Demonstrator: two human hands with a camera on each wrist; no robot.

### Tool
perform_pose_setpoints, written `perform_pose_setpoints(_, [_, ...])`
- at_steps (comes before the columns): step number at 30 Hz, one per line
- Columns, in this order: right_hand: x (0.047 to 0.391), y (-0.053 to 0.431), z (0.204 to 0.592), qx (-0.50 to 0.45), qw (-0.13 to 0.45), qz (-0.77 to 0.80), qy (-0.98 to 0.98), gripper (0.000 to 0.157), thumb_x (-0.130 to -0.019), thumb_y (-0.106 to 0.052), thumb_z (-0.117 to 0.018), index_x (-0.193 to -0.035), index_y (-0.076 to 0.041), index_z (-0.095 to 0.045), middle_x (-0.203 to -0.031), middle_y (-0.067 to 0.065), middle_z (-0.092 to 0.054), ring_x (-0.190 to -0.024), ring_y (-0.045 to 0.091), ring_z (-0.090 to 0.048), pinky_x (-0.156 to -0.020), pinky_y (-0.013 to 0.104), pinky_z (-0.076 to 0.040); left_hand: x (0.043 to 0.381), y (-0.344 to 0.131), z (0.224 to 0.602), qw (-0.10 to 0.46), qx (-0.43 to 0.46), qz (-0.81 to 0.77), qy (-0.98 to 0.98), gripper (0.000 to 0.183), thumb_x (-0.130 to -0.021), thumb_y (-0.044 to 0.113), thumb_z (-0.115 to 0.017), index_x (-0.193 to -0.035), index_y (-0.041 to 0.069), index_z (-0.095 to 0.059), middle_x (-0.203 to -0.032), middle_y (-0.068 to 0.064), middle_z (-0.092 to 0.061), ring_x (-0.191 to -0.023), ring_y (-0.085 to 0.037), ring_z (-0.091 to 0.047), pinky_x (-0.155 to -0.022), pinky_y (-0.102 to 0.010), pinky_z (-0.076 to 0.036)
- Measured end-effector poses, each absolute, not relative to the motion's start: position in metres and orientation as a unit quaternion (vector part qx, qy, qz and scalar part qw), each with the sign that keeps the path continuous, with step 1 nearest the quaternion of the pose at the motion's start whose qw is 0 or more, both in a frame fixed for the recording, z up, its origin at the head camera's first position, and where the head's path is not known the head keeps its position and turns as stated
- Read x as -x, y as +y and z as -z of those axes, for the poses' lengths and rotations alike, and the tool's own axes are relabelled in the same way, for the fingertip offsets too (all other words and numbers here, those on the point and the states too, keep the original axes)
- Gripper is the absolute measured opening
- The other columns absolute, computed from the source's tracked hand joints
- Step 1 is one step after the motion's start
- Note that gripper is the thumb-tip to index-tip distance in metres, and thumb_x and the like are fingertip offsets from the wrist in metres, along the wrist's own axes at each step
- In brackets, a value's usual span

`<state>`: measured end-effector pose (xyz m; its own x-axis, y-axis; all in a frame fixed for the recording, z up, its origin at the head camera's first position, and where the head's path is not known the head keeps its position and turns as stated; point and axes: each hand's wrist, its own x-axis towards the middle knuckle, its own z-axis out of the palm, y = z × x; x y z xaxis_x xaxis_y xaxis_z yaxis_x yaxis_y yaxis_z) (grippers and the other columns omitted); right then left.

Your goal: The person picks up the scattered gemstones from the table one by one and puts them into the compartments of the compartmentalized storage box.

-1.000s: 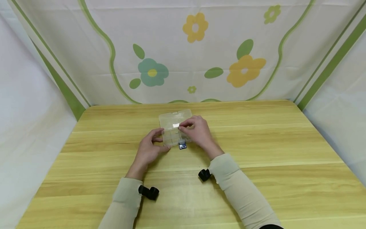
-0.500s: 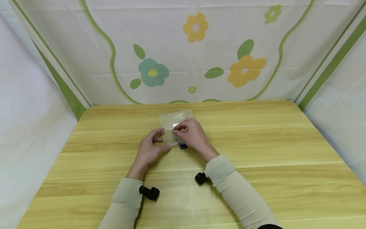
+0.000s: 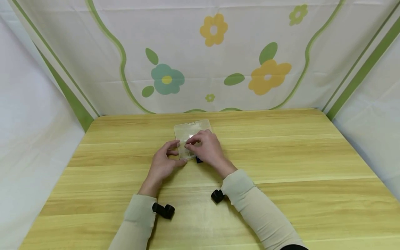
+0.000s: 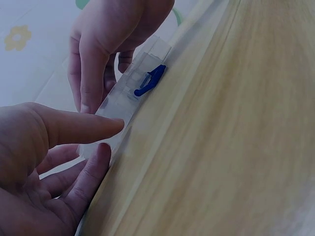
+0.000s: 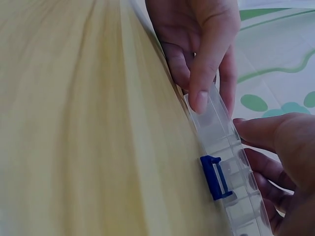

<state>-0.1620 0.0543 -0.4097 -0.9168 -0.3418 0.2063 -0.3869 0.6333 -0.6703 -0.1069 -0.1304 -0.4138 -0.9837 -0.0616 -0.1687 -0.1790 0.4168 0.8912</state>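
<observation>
A clear plastic compartment box [image 3: 182,151] lies on the table with its lid [image 3: 184,130] folded back flat behind it. A blue latch [image 5: 211,178] hangs at its front wall. My left hand [image 3: 163,161] holds the box by its left end, thumb against the front wall and fingers at the side and back. Over the compartments is my right hand [image 3: 207,147], its thumb and forefinger drawn close together above the left part of the box. Whether something small sits between those fingertips is hidden. The right hand covers the right-hand compartments in the head view.
The box stands toward the back of a wood-grain table [image 3: 281,149]. A flower-printed white cloth [image 3: 193,62] hangs behind the back edge, with more white cloth at both sides. A small white patch [image 3: 191,136] shows at the lid.
My right hand has moved left and slightly toward me across the box, its fingertips shifting from the middle to the left compartments. The left hand and the box have stayed put.
</observation>
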Motion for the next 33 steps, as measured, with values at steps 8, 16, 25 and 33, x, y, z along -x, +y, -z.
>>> perform_pose_setpoints(8, [0.1612,0.0522,0.4102,-0.209,0.029,-0.359,-0.909,0.013,-0.095,-0.032,-0.084,-0.103,-0.022,-0.087,-0.100,-0.002,-0.078,-0.097,0.024,-0.060,-0.092,0.043,-0.044,0.1062,-0.1316,0.4137,0.063,0.072,-0.545,0.833,0.073,-0.088,0.010,-0.088,-0.154,0.020,-0.057,-0.153,-0.008,-0.062,-0.131,-0.030,-0.062,-0.111,-0.050,-0.047])
perform_pose_setpoints(16, [0.1604,0.0523,0.4101,-0.206,0.031,-0.349,-0.914,0.013,-0.094,-0.033,-0.084,-0.104,-0.024,-0.087,-0.097,-0.004,-0.077,-0.094,0.020,-0.058,-0.092,0.042,-0.043,0.1067,-0.1309,0.4144,0.062,0.070,-0.542,0.835,0.074,-0.088,0.010,-0.089,-0.154,0.020,-0.057,-0.155,-0.007,-0.061,-0.131,-0.030,-0.062,-0.111,-0.051,-0.048])
perform_pose_setpoints(25, [0.1605,0.0524,0.4102,-0.201,0.028,-0.350,-0.915,0.013,-0.095,-0.033,-0.084,-0.103,-0.024,-0.087,-0.096,-0.004,-0.077,-0.094,0.020,-0.058,-0.092,0.042,-0.043,0.1064,-0.1308,0.4152,0.063,0.073,-0.540,0.836,0.074,-0.087,0.011,-0.089,-0.154,0.022,-0.058,-0.143,-0.013,-0.067,-0.128,-0.030,-0.063,-0.111,-0.051,-0.047])
perform_pose_setpoints(33, [0.1609,0.0526,0.4100,-0.202,0.027,-0.348,-0.915,0.014,-0.094,-0.034,-0.084,-0.104,-0.024,-0.087,-0.098,-0.003,-0.077,-0.094,0.021,-0.058,-0.090,0.040,-0.042,0.1065,-0.1308,0.4149,0.061,0.073,-0.537,0.838,0.074,-0.087,0.010,-0.089,-0.154,0.021,-0.058,-0.141,-0.013,-0.068,-0.127,-0.030,-0.063,-0.110,-0.050,-0.047])
